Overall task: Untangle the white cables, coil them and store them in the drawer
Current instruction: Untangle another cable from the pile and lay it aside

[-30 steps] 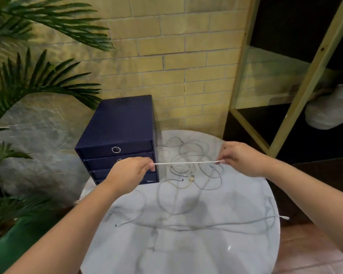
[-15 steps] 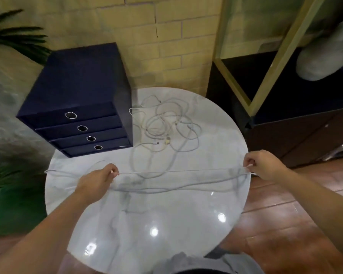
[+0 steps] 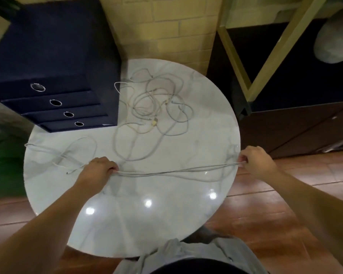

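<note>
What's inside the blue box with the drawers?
The blue box has all four drawers shut, so the insides are hidden. Only their round ring pulls show.

We cannot count the white cables in the tangle (image 3: 156, 107): the loops cross too often, and the plugs are too small to name. On the left hand (image 3: 98, 171) and the right hand (image 3: 257, 163), the fingertips curl out of sight round the stretched cable (image 3: 176, 172). The drawer unit (image 3: 53, 56) runs off the top and left edges. The pale vase (image 3: 335, 42) is blurred and cut off by the right edge.
</note>
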### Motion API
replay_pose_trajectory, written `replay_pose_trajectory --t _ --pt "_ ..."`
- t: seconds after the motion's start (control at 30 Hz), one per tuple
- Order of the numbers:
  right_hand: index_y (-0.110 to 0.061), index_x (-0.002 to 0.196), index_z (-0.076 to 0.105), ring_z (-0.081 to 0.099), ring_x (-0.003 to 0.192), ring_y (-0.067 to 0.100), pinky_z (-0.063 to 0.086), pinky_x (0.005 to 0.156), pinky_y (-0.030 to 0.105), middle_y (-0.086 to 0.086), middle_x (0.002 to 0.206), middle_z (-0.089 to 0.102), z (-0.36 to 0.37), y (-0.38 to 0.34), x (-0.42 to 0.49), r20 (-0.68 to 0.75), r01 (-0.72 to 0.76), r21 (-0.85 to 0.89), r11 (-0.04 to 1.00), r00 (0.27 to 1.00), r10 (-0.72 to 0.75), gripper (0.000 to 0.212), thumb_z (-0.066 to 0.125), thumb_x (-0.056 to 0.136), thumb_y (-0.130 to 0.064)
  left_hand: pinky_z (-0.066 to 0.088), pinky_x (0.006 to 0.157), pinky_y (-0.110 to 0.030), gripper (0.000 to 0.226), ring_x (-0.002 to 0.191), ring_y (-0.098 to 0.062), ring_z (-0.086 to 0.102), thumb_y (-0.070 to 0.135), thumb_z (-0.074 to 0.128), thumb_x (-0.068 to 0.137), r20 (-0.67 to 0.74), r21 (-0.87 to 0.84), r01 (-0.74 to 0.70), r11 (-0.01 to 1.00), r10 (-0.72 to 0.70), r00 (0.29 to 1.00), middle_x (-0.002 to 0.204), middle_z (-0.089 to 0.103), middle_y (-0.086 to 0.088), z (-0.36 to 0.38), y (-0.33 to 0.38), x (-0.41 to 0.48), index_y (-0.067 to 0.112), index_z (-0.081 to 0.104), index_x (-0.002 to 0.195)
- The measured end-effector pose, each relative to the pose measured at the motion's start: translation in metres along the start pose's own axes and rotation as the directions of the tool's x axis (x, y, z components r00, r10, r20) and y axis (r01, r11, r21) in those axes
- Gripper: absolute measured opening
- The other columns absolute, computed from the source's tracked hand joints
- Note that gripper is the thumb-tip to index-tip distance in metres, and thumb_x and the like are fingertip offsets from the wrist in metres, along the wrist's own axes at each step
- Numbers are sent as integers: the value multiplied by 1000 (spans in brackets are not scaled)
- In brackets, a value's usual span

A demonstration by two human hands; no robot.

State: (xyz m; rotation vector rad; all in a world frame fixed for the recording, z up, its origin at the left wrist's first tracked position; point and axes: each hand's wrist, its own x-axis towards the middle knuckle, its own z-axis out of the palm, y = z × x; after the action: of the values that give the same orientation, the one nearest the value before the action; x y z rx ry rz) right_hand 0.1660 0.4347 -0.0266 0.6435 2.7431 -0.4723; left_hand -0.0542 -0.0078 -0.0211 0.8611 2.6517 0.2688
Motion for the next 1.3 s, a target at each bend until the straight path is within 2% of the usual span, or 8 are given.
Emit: replay_pose_trajectory --t 0.23,0.37,0.57,0.73,0.87,1.03,1.17,1.3 --pt "-21 82 62 51 80 21 46 71 32 -3 80 49 2 10 5 -72 10 149 989 997 0 27 69 74 3 43 77 -34 17 90 -26 55 13 58 93 -13 -6 47 999 -47 999 88 60 -2 10 12 -1 19 74 98" --pt "-17 89 64 51 81 18 46 72 30 -4 83 51 3 -14 5 -117 89 197 976 991 -67 23 69 77 2 42 76 -33 17 89 -25 54 15 59 93 -30 -25 39 999 -40 999 90 61 -1 13 11 -1 19 74 99" --pt "-11 92 67 47 71 1 39 72 21 -3 86 53 17 -128 12 -98 335 288 897 942 -321 13 71 79 -8 44 79 -33 16 92 -26 54 15 61 92 -33 -79 -12 997 9 999 93 63 -3 14 6 1 18 74 101" --pt "-10 109 64 52 90 15 40 79 23 6 102 56 58 -240 13 -8 477 269 837 870 -493 28 69 82 -17 47 83 -36 16 95 -26 56 18 62 91 -23 -122 -56 991 54 998 95 64 -4 16 -3 1 19 74 101" --pt "-11 119 58 53 100 22 32 78 19 7 112 52 85 -289 21 37 422 238 875 896 -442 39 69 83 -20 46 87 -37 18 99 -27 55 18 61 92 -34 -178 -79 981 74 997 97 64 -5 22 -8 1 19 73 105" --pt "-9 99 60 56 91 27 38 74 28 8 98 56 103 -305 28 43 309 194 931 946 -323 18 66 83 -12 43 91 -34 21 104 -25 54 22 60 93 -2 -183 -130 974 132 991 103 60 -4 26 -20 2 19 69 111" --pt "-10 94 60 55 84 22 34 68 25 3 90 57 106 -305 27 25 272 181 945 959 -281 13 66 82 -10 46 78 -30 26 97 -19 57 35 56 94 83 -116 -206 972 216 973 107 57 3 2 -35 -6 24 61 117" --pt "-10 92 60 48 78 14 30 66 22 -5 85 51 108 -305 26 27 228 177 957 971 -237 11 66 83 -9 37 68 -26 25 92 -14 59 41 47 97 148 12 -228 974 224 963 105 64 7 -40 -84 -11 28 64 110"
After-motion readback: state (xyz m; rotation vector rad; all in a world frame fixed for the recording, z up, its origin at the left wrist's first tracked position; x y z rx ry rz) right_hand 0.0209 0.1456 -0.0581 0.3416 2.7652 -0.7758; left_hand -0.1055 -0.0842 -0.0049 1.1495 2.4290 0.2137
